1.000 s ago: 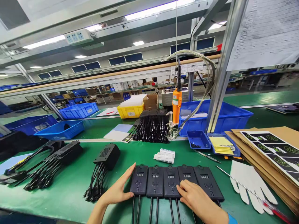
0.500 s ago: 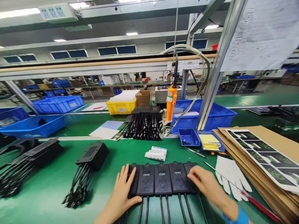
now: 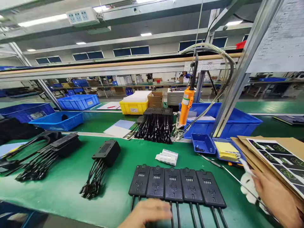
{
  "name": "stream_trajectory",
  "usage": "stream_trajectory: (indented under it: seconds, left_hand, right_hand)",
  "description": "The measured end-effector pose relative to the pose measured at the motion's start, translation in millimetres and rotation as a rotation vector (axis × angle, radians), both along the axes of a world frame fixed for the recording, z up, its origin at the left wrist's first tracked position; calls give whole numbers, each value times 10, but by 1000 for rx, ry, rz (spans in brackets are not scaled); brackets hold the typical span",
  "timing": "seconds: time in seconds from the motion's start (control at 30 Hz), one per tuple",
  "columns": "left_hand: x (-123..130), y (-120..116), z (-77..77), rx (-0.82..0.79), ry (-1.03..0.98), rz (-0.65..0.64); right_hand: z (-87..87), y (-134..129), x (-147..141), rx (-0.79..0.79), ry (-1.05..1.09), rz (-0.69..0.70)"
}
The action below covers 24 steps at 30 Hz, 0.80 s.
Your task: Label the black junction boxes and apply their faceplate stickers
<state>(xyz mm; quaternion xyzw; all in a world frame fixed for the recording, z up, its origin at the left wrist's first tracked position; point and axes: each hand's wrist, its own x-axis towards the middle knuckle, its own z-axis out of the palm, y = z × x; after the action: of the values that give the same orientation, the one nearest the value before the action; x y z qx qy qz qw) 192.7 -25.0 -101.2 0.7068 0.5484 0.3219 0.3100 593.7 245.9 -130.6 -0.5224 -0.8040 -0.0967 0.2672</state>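
Several black controller boxes (image 3: 173,185) with digit displays lie side by side in a row, cables running toward me. My left hand (image 3: 152,210) hovers at their lower edge over the cables; it is smeared by motion, so its fingers are unclear. On the right, my right hand (image 3: 273,193) grips a white glove (image 3: 248,186), which is bunched and partly raised at its fingers. A long thin screwdriver (image 3: 239,183) lies across the glove area, partly hidden by that hand. Rolled white label strips (image 3: 167,156) rest behind the boxes.
An orange electric screwdriver (image 3: 186,106) hangs behind the row. A small blue tray (image 3: 203,144) and yellow slips (image 3: 226,150) stand at right, beside cardboard sheets (image 3: 242,148). More black boxes with cable bundles (image 3: 106,153) lie left. Blue bins (image 3: 57,122) line the back.
My right hand has left the rightmost box and moved right onto the glove, lifting part of it. My left hand has come off the leftmost box toward me. The view has turned left.
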Motion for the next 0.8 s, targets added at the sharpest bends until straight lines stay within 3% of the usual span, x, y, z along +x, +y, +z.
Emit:
stream_trajectory:
  seconds: [0.1,0.17,0.23,0.33,0.43,0.47,0.53,0.67,0.7,0.73,0.77,0.8]
  left_hand:
    - [-391,20,-110,51,186,500]
    - [-604,52,-244,36,217,691]
    - [-713,69,-368,13,204,721]
    - [-710,62,-488,-9,172,758]
    - [-650,60,-540,-71,95,884]
    - [-640,65,-546,-93,65,917]
    - [-644,80,-546,-115,19,948]
    - [-734,77,-571,-86,-77,912]
    - [-763,65,-593,-72,-104,906]
    - [-788,50,-620,-64,-128,902]
    - [-807,33,-648,-65,-147,900]
    - [-817,18,-672,-72,-160,901]
  right_hand:
    - [477,-215,-143,318,201,-113]
    - [648,-315,-275,246,324,-88]
    - [610,-359,-445,-31,342,58]
    - [275,-428,-819,-448,149,219]
    - [-29,-631,-1311,-544,-135,106]
    - [-69,-729,-1477,-574,-204,140]
    - [-52,-949,-1780,-637,-241,299]
    - [195,-1283,-2117,-895,-172,1076]
    - [265,-1291,-2109,-962,-91,1180]
    - [331,-1255,-2053,-1004,25,1180]
    - [392,-1171,-1947,-1001,167,1073]
    - [445,-1046,-1796,-970,303,871]
